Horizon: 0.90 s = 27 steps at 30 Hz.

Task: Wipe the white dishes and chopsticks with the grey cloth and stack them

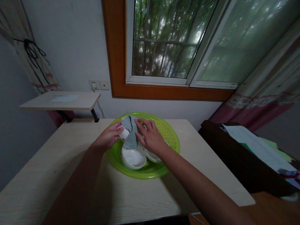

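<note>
A round green plastic basket (pixel 172 138) sits on the table beneath both hands. My left hand (pixel 110 136) is closed on the left edge of a white bowl (pixel 124 132), tilted up over the basket. A grey cloth (pixel 130 127) with a dark stripe covers much of that bowl and hangs down its front. My right hand (pixel 151 134) has its fingers and thumb on the cloth's right side, pressing it to the bowl. Below, a white bowl (pixel 134 158) rests upright in the basket. Another white bowl (pixel 153 157) lies beside it, partly hidden by my right hand.
The pale wooden table (pixel 67 173) extends around the basket. A small raised shelf (pixel 44 102) with a paper (pixel 64 98) on it stands at the back left. A wall with a window (pixel 170 35) is behind. Papers (pixel 257 146) lie on dark furniture at the right.
</note>
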Each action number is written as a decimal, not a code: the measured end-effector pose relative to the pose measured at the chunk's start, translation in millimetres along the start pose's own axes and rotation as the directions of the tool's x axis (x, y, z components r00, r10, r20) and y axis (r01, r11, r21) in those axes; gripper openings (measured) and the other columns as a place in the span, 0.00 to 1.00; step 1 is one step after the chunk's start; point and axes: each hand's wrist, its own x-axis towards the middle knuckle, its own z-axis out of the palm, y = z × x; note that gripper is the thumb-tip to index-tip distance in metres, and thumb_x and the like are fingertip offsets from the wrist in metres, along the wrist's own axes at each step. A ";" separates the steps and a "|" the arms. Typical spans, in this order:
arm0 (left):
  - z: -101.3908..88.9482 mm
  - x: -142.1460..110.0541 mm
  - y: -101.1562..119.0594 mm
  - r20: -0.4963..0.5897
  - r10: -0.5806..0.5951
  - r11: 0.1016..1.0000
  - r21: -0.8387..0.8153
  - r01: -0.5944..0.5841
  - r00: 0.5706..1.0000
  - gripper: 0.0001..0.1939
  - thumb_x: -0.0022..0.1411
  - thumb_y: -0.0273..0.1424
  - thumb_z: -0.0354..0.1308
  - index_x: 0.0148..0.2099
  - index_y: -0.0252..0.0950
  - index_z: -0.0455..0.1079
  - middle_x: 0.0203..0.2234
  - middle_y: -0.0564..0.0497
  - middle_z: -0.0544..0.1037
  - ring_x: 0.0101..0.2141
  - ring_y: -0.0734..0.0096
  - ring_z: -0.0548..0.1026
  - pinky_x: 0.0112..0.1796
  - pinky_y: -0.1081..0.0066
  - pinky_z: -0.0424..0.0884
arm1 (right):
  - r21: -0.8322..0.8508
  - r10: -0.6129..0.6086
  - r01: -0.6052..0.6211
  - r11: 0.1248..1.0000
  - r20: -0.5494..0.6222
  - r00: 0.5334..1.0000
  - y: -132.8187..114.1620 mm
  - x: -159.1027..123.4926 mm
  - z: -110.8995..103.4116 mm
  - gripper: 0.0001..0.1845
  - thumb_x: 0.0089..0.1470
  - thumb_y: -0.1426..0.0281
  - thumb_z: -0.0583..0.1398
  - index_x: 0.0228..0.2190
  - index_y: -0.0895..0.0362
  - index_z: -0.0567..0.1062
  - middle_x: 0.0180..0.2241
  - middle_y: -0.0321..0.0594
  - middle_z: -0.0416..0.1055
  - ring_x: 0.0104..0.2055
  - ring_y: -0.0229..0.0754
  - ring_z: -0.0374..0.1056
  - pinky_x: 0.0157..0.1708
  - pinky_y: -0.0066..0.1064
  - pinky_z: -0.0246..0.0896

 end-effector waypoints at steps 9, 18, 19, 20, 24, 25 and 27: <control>1.5 -2.5 0.0 0.027 0.014 0.995 -0.100 -0.011 1.000 0.30 0.59 0.27 0.64 0.63 0.34 0.67 0.47 0.40 0.78 0.37 0.69 0.78 0.38 0.74 0.73 | 0.078 -0.268 0.261 0.962 0.097 0.959 -5.2 -2.8 -9.1 0.31 0.64 0.73 0.56 0.66 0.44 0.60 0.67 0.36 0.58 0.68 0.48 0.54 0.66 0.50 0.57; 0.1 -4.7 2.2 -0.003 0.042 0.996 -0.078 -0.042 0.999 0.35 0.58 0.29 0.66 0.66 0.33 0.63 0.52 0.37 0.77 0.48 0.57 0.78 0.47 0.66 0.75 | 0.143 -0.171 0.168 0.975 0.005 0.985 4.3 2.2 0.6 0.34 0.67 0.66 0.53 0.70 0.46 0.48 0.71 0.42 0.48 0.72 0.47 0.48 0.68 0.51 0.52; 0.0 -4.8 2.5 -0.005 0.043 0.996 -0.074 -0.043 0.999 0.35 0.58 0.29 0.66 0.66 0.33 0.63 0.52 0.37 0.77 0.48 0.56 0.78 0.48 0.65 0.74 | 0.156 -0.149 0.148 0.977 -0.004 0.989 6.6 1.7 2.2 0.34 0.67 0.65 0.54 0.70 0.47 0.48 0.70 0.44 0.50 0.71 0.48 0.49 0.68 0.51 0.52; 0.1 -4.8 2.9 -0.008 0.045 0.996 -0.071 -0.045 0.999 0.34 0.58 0.29 0.65 0.66 0.32 0.63 0.52 0.36 0.77 0.48 0.56 0.78 0.49 0.64 0.74 | 0.172 -0.125 0.125 0.977 -0.011 0.992 8.7 1.1 3.6 0.35 0.67 0.64 0.55 0.70 0.47 0.49 0.70 0.46 0.52 0.71 0.49 0.50 0.67 0.51 0.52; 1.7 -4.8 4.9 -0.041 0.064 0.995 -0.076 -0.067 0.997 0.32 0.59 0.27 0.64 0.64 0.31 0.65 0.52 0.36 0.77 0.49 0.54 0.77 0.50 0.63 0.74 | 0.257 -0.039 0.045 0.965 -0.029 0.999 15.1 -0.9 8.3 0.39 0.64 0.62 0.59 0.70 0.49 0.48 0.67 0.49 0.57 0.69 0.51 0.53 0.67 0.52 0.51; 2.3 -4.9 5.4 -0.051 0.072 0.994 -0.081 -0.076 0.996 0.31 0.59 0.27 0.64 0.64 0.31 0.65 0.52 0.36 0.77 0.50 0.54 0.77 0.51 0.62 0.74 | 0.286 -0.017 0.027 0.958 -0.037 0.999 16.5 -1.2 9.7 0.40 0.63 0.62 0.60 0.69 0.49 0.49 0.66 0.50 0.58 0.69 0.51 0.54 0.67 0.52 0.52; 3.3 -5.1 6.1 -0.069 0.088 0.991 -0.096 -0.095 0.994 0.29 0.59 0.27 0.64 0.62 0.31 0.66 0.53 0.36 0.76 0.50 0.54 0.77 0.51 0.61 0.74 | 0.359 0.047 -0.026 0.933 -0.050 0.998 19.6 -1.6 12.9 0.39 0.61 0.64 0.62 0.68 0.50 0.54 0.65 0.51 0.60 0.67 0.52 0.57 0.64 0.50 0.59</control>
